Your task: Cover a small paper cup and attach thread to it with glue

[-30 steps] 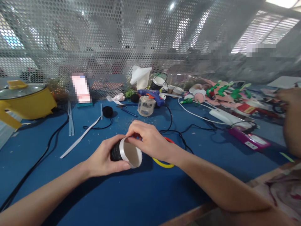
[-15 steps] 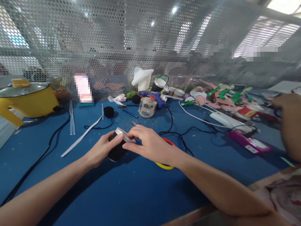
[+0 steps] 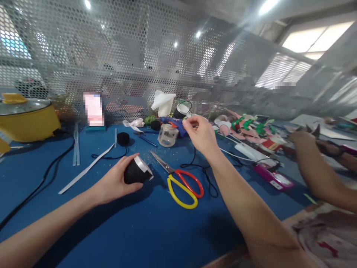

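Left fingers (image 3: 132, 188) wide around black cup (image 3: 135, 171)

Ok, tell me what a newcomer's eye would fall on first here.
Probably the red-and-yellow-handled metal scissors, lying on the blue tabletop to the right of the white-banded black cup, which the left hand holds tilted. The clear-lidded yellow pot, at the picture's far left, would likely catch the eye next.
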`<action>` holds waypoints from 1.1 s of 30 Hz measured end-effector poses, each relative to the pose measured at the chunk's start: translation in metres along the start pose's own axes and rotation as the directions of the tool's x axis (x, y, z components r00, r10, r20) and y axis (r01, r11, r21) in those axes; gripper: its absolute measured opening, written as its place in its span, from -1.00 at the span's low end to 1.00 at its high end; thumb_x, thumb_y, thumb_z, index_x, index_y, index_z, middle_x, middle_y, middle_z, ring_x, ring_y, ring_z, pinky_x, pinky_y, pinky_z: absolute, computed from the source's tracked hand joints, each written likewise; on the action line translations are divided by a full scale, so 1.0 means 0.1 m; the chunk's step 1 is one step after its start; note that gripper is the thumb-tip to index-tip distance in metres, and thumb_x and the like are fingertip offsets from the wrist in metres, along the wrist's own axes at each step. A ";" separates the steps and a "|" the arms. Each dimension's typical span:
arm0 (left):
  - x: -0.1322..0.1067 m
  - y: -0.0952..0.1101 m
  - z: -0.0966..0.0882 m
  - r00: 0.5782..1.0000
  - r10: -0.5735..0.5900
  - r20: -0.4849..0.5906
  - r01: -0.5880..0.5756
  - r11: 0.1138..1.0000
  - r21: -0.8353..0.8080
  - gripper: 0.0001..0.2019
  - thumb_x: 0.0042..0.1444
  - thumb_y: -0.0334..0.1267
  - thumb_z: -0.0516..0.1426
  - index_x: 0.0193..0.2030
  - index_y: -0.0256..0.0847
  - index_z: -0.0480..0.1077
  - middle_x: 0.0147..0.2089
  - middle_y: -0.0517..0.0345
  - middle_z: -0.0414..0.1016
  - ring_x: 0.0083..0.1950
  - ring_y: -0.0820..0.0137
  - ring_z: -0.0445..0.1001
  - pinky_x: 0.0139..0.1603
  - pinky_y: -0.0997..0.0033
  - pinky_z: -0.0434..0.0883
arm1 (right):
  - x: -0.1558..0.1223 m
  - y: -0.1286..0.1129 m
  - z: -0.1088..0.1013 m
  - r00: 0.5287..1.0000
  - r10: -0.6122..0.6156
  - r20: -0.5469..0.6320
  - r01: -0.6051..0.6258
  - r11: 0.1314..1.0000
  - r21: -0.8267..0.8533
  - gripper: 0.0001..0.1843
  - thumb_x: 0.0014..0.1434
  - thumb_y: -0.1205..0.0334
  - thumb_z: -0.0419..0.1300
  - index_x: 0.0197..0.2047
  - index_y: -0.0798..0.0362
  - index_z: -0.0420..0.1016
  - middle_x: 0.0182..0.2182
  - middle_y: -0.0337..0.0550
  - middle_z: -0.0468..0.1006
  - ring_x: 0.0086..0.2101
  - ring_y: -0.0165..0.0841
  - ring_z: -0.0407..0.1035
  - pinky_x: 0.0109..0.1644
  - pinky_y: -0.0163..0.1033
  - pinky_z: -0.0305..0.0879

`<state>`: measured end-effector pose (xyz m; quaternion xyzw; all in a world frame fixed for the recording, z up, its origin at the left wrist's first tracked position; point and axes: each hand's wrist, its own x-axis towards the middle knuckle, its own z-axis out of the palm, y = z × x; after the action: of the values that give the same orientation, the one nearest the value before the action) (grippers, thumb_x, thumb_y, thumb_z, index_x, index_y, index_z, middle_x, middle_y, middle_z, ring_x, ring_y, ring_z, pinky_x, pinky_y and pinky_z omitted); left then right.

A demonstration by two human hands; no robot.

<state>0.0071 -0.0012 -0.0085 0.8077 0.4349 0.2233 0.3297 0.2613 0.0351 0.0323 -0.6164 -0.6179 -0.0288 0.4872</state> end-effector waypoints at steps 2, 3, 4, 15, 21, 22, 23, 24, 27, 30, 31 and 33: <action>0.00 -0.02 0.00 0.999 0.045 -0.030 -0.040 0.987 0.153 -0.29 -0.16 -0.19 0.14 0.17 -0.22 0.01 0.08 -0.07 0.19 0.02 0.14 0.28 0.04 0.14 0.22 | 0.16 0.13 0.02 0.998 0.059 0.003 -0.058 0.994 -0.097 -0.78 -0.02 0.14 0.14 -0.43 0.16 0.37 -0.40 -0.01 0.44 -0.32 -0.26 0.33 -0.20 -0.16 0.20; 0.00 -0.03 0.00 0.998 0.059 -0.029 -0.052 0.978 0.203 -0.30 -0.16 -0.21 0.13 0.17 -0.21 0.01 0.07 -0.06 0.19 0.01 0.14 0.30 0.03 0.15 0.23 | 0.22 0.18 0.03 0.989 0.134 0.063 -0.128 0.988 -0.088 -0.77 -0.06 0.13 0.18 -0.51 0.15 0.35 -0.48 -0.04 0.43 -0.35 -0.24 0.33 -0.23 -0.15 0.21; -0.01 -0.03 0.00 0.997 0.072 -0.021 -0.065 0.970 0.233 -0.30 -0.16 -0.22 0.12 0.17 -0.20 0.00 0.08 -0.06 0.19 0.01 0.14 0.30 0.02 0.15 0.24 | 0.27 0.21 0.05 0.959 0.231 0.167 -0.227 0.973 -0.039 -0.75 -0.09 0.13 0.21 -0.59 0.14 0.33 -0.56 -0.07 0.41 -0.39 -0.24 0.34 -0.27 -0.15 0.23; 0.00 -0.01 -0.08 0.999 0.040 -0.033 -0.036 0.993 0.108 -0.41 -0.18 -0.14 0.15 0.03 -0.19 0.09 -0.12 0.02 0.34 -0.16 0.24 0.37 -0.15 0.24 0.31 | 0.28 0.19 0.30 0.749 0.476 0.462 -0.647 0.676 0.353 -0.82 0.02 0.38 0.11 -0.59 0.15 0.28 -0.73 -0.25 0.35 -0.72 -0.56 0.20 -0.66 -0.43 0.21; 0.02 -0.01 -0.11 0.996 -0.043 0.072 0.053 0.990 -0.132 -0.38 -0.15 -0.07 0.15 0.06 -0.23 0.09 -0.15 0.04 0.37 -0.23 0.31 0.39 -0.25 0.34 0.34 | 0.17 0.20 0.36 0.815 0.430 0.388 -0.577 0.671 0.466 -0.88 -0.03 0.35 0.11 -0.57 0.15 0.29 -0.74 -0.33 0.29 -0.71 -0.59 0.17 -0.66 -0.46 0.14; 0.03 -0.01 -0.12 0.993 -0.074 0.088 0.088 0.982 -0.168 -0.37 -0.15 -0.06 0.15 0.07 -0.24 0.09 -0.17 0.04 0.37 -0.25 0.31 0.39 -0.29 0.36 0.34 | 0.15 0.20 0.36 0.824 0.423 0.377 -0.564 0.674 0.477 -0.88 -0.04 0.35 0.12 -0.58 0.15 0.29 -0.74 -0.33 0.29 -0.71 -0.59 0.17 -0.66 -0.46 0.13; 0.03 -0.01 -0.12 0.990 -0.102 0.101 0.121 0.973 -0.199 -0.36 -0.15 -0.06 0.14 0.07 -0.25 0.09 -0.18 0.04 0.37 -0.27 0.32 0.39 -0.33 0.38 0.35 | 0.15 0.20 0.37 0.832 0.417 0.366 -0.553 0.676 0.488 -0.87 -0.05 0.35 0.12 -0.58 0.15 0.29 -0.73 -0.33 0.28 -0.71 -0.59 0.16 -0.66 -0.46 0.12; 0.03 0.00 -0.13 0.986 -0.123 0.109 0.145 0.964 -0.224 -0.36 -0.15 -0.05 0.14 0.07 -0.26 0.10 -0.20 0.05 0.37 -0.30 0.34 0.39 -0.37 0.40 0.34 | 0.14 0.19 0.37 0.840 0.412 0.354 -0.542 0.677 0.498 -0.87 -0.06 0.34 0.12 -0.59 0.15 0.29 -0.73 -0.33 0.28 -0.70 -0.59 0.16 -0.66 -0.45 0.11; 0.03 0.03 -0.14 0.981 -0.147 0.124 0.176 0.947 -0.270 -0.38 -0.15 -0.06 0.14 0.06 -0.28 0.13 -0.25 0.08 0.37 -0.36 0.39 0.37 -0.42 0.45 0.33 | 0.14 0.18 0.36 0.857 0.405 0.320 -0.516 0.678 0.523 -0.87 -0.09 0.30 0.13 -0.59 0.14 0.28 -0.71 -0.34 0.28 -0.69 -0.58 0.15 -0.65 -0.44 0.10; 0.03 0.04 -0.15 0.983 -0.129 0.132 0.162 0.944 -0.286 -0.40 -0.15 -0.08 0.14 0.05 -0.28 0.16 -0.24 0.06 0.38 -0.33 0.36 0.38 -0.40 0.43 0.34 | 0.10 0.11 0.27 0.879 0.359 0.315 -0.477 0.686 0.549 -0.89 -0.12 0.29 0.15 -0.55 0.12 0.27 -0.70 -0.35 0.30 -0.67 -0.55 0.19 -0.61 -0.42 0.15; 0.03 0.03 -0.15 0.985 -0.119 0.128 0.151 0.947 -0.282 -0.40 -0.15 -0.09 0.15 0.06 -0.27 0.16 -0.23 0.05 0.39 -0.31 0.35 0.38 -0.39 0.42 0.35 | 0.07 0.06 0.22 0.892 0.308 0.331 -0.448 0.694 0.563 -0.90 -0.13 0.30 0.15 -0.52 0.12 0.27 -0.69 -0.33 0.32 -0.65 -0.53 0.22 -0.57 -0.40 0.19; 0.03 0.03 -0.16 0.990 -0.092 0.104 0.117 0.958 -0.262 -0.40 -0.16 -0.11 0.16 0.05 -0.27 0.16 -0.21 0.05 0.39 -0.29 0.34 0.38 -0.38 0.42 0.35 | -0.04 -0.05 0.10 0.887 0.196 0.418 -0.428 0.690 0.584 -0.87 -0.14 0.33 0.14 -0.43 0.13 0.29 -0.62 -0.27 0.40 -0.61 -0.49 0.28 -0.51 -0.36 0.25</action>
<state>-0.0001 0.0056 0.0044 0.7409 0.4275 0.2253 0.4665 0.2504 0.0371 0.0275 -0.4963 -0.5426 0.3776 0.5628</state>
